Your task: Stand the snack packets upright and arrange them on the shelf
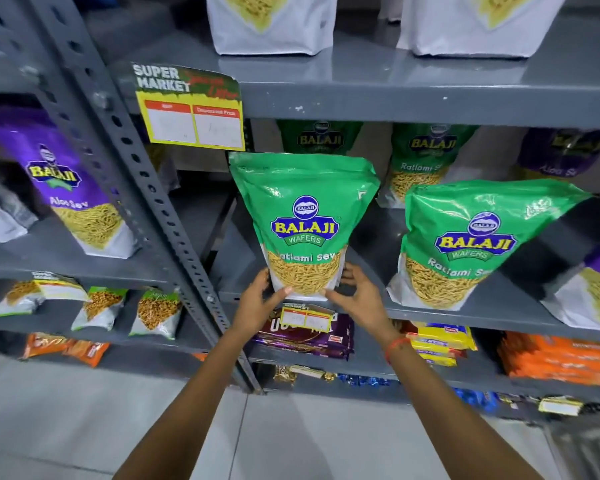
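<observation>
Two hands hold one green Ratlami Sev packet (303, 223) upright at the front edge of the grey shelf (465, 315). Left hand (257, 303) and right hand (357, 294) curl around its bottom corners. Another green Ratlami Sev packet (471, 244) stands just beside it.

Green-and-white packet (303, 223) with blue-yellow logo on grey shelf (465, 310); purple packet (73, 188) at nine o'clock.

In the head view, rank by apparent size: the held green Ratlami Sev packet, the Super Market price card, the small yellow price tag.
1. Green Ratlami Sev packet
2. Super Market price card
3. Small yellow price tag
</observation>
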`<state>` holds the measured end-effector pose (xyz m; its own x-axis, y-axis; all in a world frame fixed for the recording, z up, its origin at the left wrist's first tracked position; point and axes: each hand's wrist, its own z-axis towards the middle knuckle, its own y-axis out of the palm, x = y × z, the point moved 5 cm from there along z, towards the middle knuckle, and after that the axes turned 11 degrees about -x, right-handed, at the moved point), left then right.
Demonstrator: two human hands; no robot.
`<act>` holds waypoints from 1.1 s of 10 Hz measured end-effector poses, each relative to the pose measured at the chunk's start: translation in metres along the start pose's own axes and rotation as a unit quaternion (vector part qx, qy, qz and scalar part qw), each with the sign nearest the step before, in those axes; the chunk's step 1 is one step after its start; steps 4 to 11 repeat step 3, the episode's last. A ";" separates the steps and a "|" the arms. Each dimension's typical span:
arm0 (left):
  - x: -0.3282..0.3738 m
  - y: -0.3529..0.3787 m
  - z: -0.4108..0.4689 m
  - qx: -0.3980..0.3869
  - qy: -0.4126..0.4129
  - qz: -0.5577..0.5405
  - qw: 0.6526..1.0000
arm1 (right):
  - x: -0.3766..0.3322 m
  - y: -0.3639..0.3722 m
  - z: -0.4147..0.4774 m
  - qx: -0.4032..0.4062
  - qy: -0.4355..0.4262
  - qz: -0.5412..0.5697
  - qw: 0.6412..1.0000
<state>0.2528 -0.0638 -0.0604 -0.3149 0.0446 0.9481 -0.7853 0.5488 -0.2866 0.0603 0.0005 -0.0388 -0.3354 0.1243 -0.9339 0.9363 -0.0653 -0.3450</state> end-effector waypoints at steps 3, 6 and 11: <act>0.014 -0.002 -0.006 -0.017 -0.035 0.042 0.998 | -0.009 -0.001 -0.004 -0.031 0.034 -0.015 0.999; 0.014 -0.002 -0.006 -0.017 -0.035 0.042 0.998 | -0.009 -0.001 -0.004 -0.031 0.034 -0.015 0.999; 0.014 -0.002 -0.006 -0.017 -0.035 0.042 0.998 | -0.009 -0.001 -0.004 -0.031 0.034 -0.015 0.999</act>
